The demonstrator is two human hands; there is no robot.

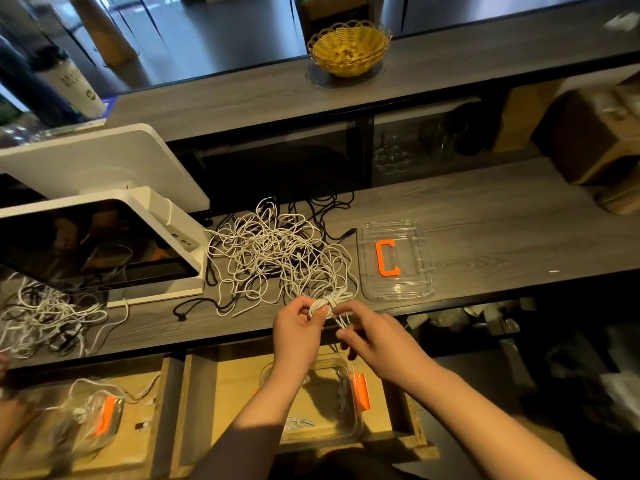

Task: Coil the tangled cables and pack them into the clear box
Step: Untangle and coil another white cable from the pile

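From the head camera, a grey wood-grain counter (485,216) carries a loose heap of thin white and black cables (273,251), looped and knotted over one another, with stray black ends trailing toward the counter's near edge. Just right of the heap lies a clear plastic lid (396,259), rectangular with rounded corners and an orange C-shaped clip at its middle. At the near edge the left hand (298,329) grips a small white coiled bundle (329,301), fingers curled round it, while the right hand (367,336) pinches the white strands hanging from that bundle. Below the counter, partly hidden by both forearms, a clear box (322,403) with an orange latch sits on a pale wooden shelf, some white cable inside. A white-framed screen (97,244) stands left of the heap, a second tangle (45,320) beside it, and a yellow woven basket (349,50) rests on the upper ledge.
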